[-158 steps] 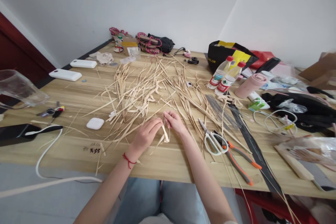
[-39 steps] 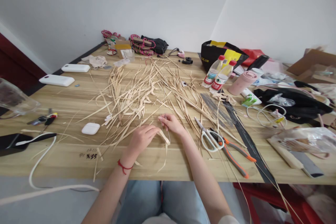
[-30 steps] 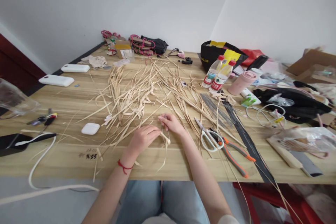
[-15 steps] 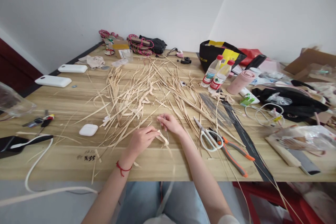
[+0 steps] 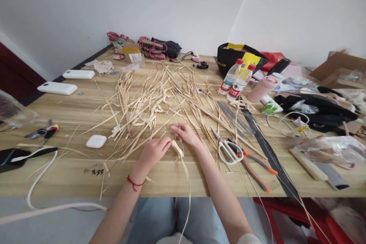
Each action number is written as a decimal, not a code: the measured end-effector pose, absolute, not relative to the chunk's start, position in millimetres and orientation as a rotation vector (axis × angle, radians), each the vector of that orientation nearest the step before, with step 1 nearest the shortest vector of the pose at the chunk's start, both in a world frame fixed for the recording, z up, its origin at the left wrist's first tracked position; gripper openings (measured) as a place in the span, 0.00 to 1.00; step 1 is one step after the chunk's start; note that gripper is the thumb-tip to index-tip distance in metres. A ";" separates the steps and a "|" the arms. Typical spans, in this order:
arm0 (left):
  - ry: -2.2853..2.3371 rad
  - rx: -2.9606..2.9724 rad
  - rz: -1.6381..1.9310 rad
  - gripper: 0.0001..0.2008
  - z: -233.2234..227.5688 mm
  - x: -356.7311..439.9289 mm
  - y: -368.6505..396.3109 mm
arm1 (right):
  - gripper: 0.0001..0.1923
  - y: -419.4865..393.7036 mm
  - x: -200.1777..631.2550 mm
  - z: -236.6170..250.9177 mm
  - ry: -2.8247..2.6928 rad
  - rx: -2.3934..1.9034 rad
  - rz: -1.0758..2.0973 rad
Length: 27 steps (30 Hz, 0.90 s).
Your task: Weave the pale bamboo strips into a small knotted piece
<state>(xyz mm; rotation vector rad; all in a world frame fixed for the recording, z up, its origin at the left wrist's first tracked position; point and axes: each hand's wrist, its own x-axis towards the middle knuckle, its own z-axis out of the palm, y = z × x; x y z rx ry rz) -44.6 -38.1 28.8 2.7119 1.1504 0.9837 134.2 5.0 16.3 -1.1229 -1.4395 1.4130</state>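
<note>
Straw strip (image 5: 179, 151) lying lower centre of frame, long axis trailing down over table (image 5: 71, 167) edge | left hand (image 5: 153, 153) and right hand (image 5: 187, 134) both pinching its upper end, close together | scissors (image 5: 228, 149) lying just right.

Both forearms are bare from the wrist up to near the elbow. The left hand (image 5: 153, 153) has a thin red cord bracelet (image 5: 133, 183) knotted round its wrist, with a short loose end sticking out. The right hand (image 5: 187, 134) wears nothing at the wrist. Far up the right arm, close to the body, shows the edge of a white sleeve (image 5: 248, 239). Below the arms the lap is in light blue jeans (image 5: 171, 219).
</note>
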 end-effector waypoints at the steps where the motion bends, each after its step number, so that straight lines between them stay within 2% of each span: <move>1: 1.142 2.704 0.977 0.07 28.9 -44.4 -37.7 | 0.18 5.0 134.1 16.6 -1.435 -1.120 1.415; 6: 1.140 2.539 0.964 0.04 30.3 -41.2 -38.1 | 0.17 4.3 133.4 17.9 -1.416 -1.100 1.422; 12: 1.115 2.055 1.080 0.04 25.5 -30.9 -37.6 | 0.17 4.0 132.0 19.2 -1.397 -1.092 1.405; 17: 1.004 1.704 1.042 0.03 16.2 -26.2 -36.1 | 0.17 4.2 131.8 19.3 -1.379 -1.094 1.388; 27: 0.906 1.224 0.837 0.13 27.3 -22.8 -37.1 | 0.17 3.7 133.8 21.4 -1.320 -1.071 1.356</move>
